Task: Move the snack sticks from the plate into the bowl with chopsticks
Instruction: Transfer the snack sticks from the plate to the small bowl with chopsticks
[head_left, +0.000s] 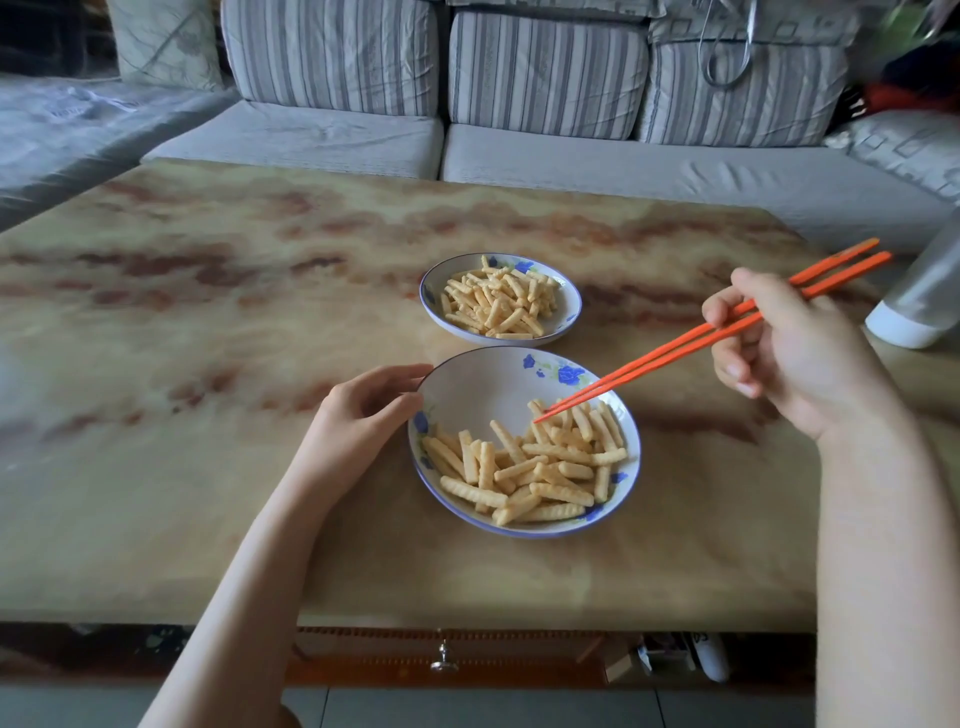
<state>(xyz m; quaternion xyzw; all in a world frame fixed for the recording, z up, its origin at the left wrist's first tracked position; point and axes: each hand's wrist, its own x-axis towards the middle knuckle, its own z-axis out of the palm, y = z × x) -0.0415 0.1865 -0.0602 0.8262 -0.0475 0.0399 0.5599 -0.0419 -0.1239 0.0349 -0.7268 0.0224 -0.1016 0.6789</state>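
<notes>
Two white dishes with blue flower prints stand on the marbled tan table (208, 364), one behind the other and just apart. The nearer, deeper dish (483, 374) I take for the bowl and the farther, shallower one (570, 304) for the plate.

Progress: partway, in my judgement. A good heap of ridged yellow snack sticks (535, 470) lies in the bowl, mostly in its near half. A comparable heap (498, 304) remains on the plate, so much is left to carry.

The left hand (363, 410) steadies the bowl, fingers curled against its far-left rim. The right hand (779, 353) grips a pair of long orange chopsticks (675, 345), fingers wrapped round their upper part. The tips lie almost together on the bowl's heap; whether they pinch a stick I cannot tell.

Markings: no brand or label reads on dishes or chopsticks. A pale cylindrical container (919, 301) at the right edge shows no legible writing.
</notes>
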